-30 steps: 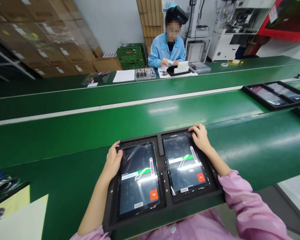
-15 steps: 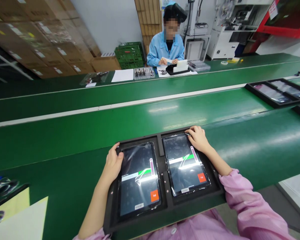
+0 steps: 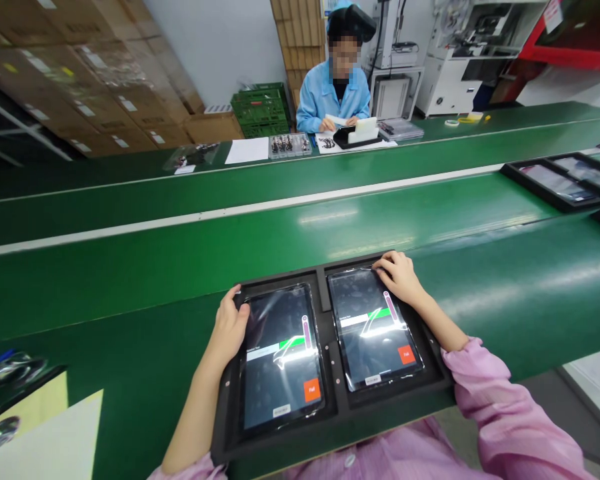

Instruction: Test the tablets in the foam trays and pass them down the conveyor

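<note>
A black tray [image 3: 333, 407] lies on the green conveyor belt [image 3: 280, 240] right before me, holding two lit tablets side by side. My left hand [image 3: 230, 327] curls over the top left corner of the left tablet [image 3: 280, 360], fingers closed on its edge. My right hand [image 3: 399, 275] rests on the top right corner of the right tablet [image 3: 373, 330], fingers bent and pressed to its edge. Both screens show a green bar and an orange button.
Another black tray with tablets [image 3: 563, 179] sits on the belt at the right. A co-worker in a blue coat [image 3: 335, 93] sits across the far bench with papers and a parts tray [image 3: 290, 145]. Cardboard boxes [image 3: 80, 80] stack at the back left. White sheets [image 3: 45, 440] lie at my near left.
The view has shifted slightly. My right hand's fingers slid a little leftward along the right tablet's top edge. My left hand stays on the left tablet's corner.
</note>
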A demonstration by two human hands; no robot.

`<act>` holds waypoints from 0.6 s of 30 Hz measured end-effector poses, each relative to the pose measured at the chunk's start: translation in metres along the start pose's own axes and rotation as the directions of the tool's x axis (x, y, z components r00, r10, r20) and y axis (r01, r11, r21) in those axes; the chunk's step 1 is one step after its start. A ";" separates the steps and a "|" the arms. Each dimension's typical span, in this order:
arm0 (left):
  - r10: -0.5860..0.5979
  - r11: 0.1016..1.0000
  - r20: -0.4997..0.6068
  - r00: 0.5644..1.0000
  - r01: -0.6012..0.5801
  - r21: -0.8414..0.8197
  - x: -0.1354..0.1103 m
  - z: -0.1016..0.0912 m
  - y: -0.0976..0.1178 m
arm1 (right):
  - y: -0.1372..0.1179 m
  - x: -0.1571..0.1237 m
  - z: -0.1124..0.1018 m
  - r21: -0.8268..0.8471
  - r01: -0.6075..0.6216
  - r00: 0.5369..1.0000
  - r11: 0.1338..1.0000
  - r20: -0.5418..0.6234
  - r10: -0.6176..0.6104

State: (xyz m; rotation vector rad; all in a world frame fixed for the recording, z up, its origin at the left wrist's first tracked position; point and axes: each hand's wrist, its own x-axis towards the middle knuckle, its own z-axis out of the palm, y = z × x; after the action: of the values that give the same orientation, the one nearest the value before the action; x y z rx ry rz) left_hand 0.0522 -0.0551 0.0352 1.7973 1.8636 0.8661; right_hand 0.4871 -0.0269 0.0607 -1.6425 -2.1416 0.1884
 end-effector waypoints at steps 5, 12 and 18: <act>-0.006 1.000 -0.004 1.000 0.006 0.010 0.000 0.000 0.001 | 0.002 0.000 0.000 0.032 0.023 0.999 0.999 -0.033 -0.022; 0.004 1.000 -0.007 1.000 -0.004 0.013 0.000 0.001 -0.003 | 0.002 -0.001 0.001 0.039 0.033 0.998 0.999 -0.060 -0.031; 0.008 1.000 -0.019 1.000 -0.008 0.018 0.000 0.002 -0.002 | 0.004 0.000 0.002 0.053 0.046 0.997 0.998 -0.071 -0.042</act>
State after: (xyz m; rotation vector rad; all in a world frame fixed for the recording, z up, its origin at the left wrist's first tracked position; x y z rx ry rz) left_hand 0.0520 -0.0545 0.0323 1.8144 1.8831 0.8747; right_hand 0.4896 -0.0256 0.0576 -1.5473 -2.0999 0.1724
